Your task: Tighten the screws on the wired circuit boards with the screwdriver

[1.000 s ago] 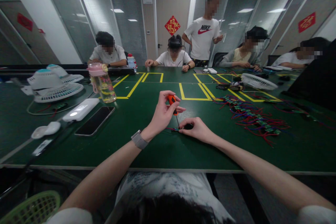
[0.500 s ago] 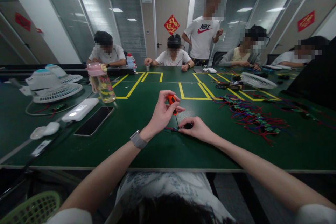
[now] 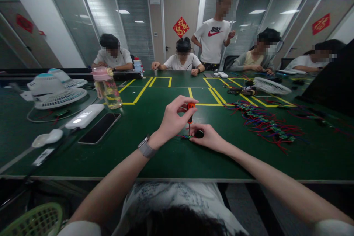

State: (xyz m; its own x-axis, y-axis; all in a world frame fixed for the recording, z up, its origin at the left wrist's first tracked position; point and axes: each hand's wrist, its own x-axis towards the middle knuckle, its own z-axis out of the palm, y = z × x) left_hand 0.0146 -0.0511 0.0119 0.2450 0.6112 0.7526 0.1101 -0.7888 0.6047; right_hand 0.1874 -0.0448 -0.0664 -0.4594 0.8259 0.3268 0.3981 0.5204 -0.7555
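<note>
My left hand (image 3: 177, 114) is closed round the orange and black handle of a screwdriver (image 3: 190, 113), which stands almost upright. Its thin shaft runs down to a small green circuit board (image 3: 187, 137) with wires, low over the green table. My right hand (image 3: 210, 138) pinches the right end of that board between thumb and fingers. A black round part (image 3: 198, 134) shows beside the right fingers; what it is I cannot make out. Exactly where the screwdriver tip meets the board is too small to tell.
To the right lies a long row of circuit boards (image 3: 265, 121) with red and blue wires. On the left are a phone (image 3: 100, 128), a white power bank (image 3: 84, 115), a pink-lidded bottle (image 3: 107, 87) and white fans (image 3: 52, 92). Several people are across the table.
The screwdriver has gone from leaning to nearly upright, its handle shifting right with my left hand. My right hand still pinches the board and has barely moved.
</note>
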